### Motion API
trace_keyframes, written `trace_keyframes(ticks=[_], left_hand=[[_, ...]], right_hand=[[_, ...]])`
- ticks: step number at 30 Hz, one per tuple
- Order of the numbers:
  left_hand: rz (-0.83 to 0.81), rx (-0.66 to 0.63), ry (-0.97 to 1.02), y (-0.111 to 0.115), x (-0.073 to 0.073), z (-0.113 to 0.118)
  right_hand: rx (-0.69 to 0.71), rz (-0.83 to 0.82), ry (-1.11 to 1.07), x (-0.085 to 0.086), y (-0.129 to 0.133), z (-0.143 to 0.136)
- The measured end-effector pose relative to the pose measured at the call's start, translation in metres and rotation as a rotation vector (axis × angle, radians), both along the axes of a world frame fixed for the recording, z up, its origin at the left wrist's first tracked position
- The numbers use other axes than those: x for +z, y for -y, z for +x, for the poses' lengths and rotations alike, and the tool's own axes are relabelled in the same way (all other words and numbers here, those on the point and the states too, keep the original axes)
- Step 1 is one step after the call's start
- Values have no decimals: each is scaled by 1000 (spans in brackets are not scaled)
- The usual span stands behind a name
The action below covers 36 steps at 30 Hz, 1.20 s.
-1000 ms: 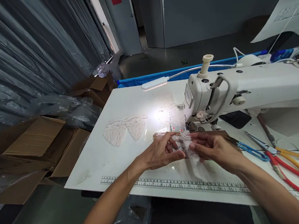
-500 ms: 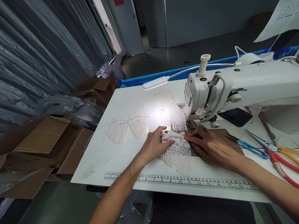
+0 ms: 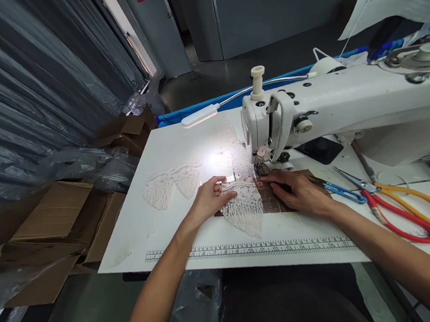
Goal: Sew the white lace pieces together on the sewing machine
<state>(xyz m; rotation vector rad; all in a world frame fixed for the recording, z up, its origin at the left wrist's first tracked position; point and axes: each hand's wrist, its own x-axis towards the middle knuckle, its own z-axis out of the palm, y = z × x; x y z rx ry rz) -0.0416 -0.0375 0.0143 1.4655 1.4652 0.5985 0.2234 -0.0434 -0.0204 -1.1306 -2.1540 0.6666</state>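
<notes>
A white lace piece [image 3: 243,209] lies over a brown sheet [image 3: 278,203] in front of the sewing machine's presser foot [image 3: 261,170]. My left hand [image 3: 211,198] grips the lace at its left edge, thumb on top and the other fingers curled. My right hand [image 3: 301,190] rests on the brown sheet, its fingers stretched toward the lace's upper right corner by the foot. Those fingertips are apart from each other and pinch nothing that I can see. More lace [image 3: 239,156] lies behind the foot, under bright lamp light.
Two joined lace pieces [image 3: 174,184] lie on the left of the white table [image 3: 131,237]. Right of my right hand are blue thread snips [image 3: 346,193] and red-and-orange-handled scissors [image 3: 393,201]. A printed ruler [image 3: 252,250] runs along the front edge. Cardboard boxes [image 3: 55,213] stand at left.
The view has turned right. The lace has shifted away from the front edge toward the presser foot. My right fingers have come off the lace's side and now lie higher, near the foot.
</notes>
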Motion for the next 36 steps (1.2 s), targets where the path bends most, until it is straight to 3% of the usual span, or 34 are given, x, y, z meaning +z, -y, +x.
trace_keyframes(ticks=[6, 11, 20, 27, 36], left_hand=[[-20, 1, 23, -1, 1, 0], [-13, -22, 4, 0, 1, 1], [-15, -54, 14, -1, -3, -4], [-13, -53, 30, -1, -5, -4], [8, -47, -50, 4, 2, -4]], right_hand=[[137, 127, 74, 0, 5, -4], [128, 126, 127, -2, 6, -3], [140, 23, 61, 9, 13, 1], [221, 113, 235, 2, 16, 2], [208, 193, 231, -2, 17, 2]])
